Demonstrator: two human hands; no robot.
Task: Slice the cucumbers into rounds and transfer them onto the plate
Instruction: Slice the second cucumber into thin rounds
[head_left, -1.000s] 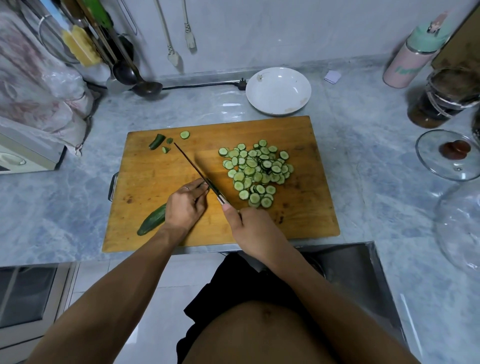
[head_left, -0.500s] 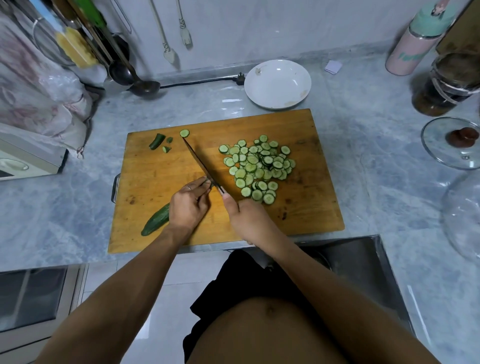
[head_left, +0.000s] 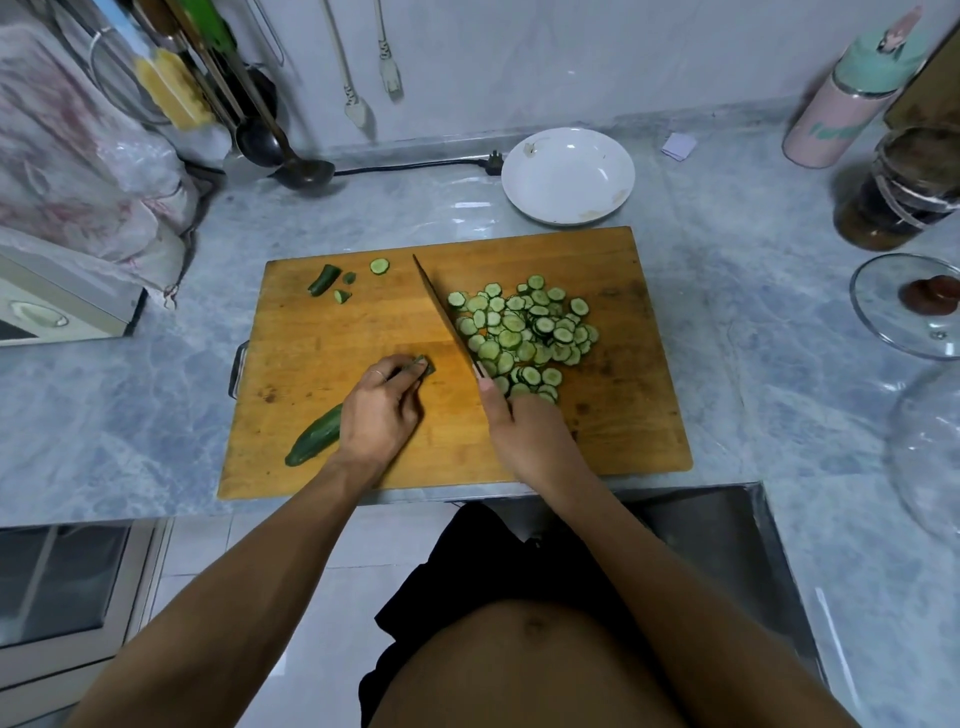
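A wooden cutting board (head_left: 613, 431) lies on the marble counter. My left hand (head_left: 382, 410) holds a dark green cucumber (head_left: 314, 441) down on the board, and the cut end shows at my fingertips. My right hand (head_left: 524, 441) grips a knife (head_left: 441, 312) whose blade lies against the left side of a heap of cucumber rounds (head_left: 524, 335), a short way right of the cucumber's cut end. Cucumber end pieces (head_left: 324, 279) and one loose round (head_left: 380, 266) lie at the board's far left. An empty white plate (head_left: 568, 175) sits just behind the board.
Ladles and utensils (head_left: 260, 119) hang at the back left above a power cord (head_left: 415, 166). A pink bottle (head_left: 852, 98), a dark jar (head_left: 904, 192) and a glass lid (head_left: 906, 306) stand at the right. A sink (head_left: 727, 545) lies below the board's near right corner.
The knife has swung right, away from the cucumber's cut end, until its blade lies against the heap of rounds. My left hand stays on the cucumber.
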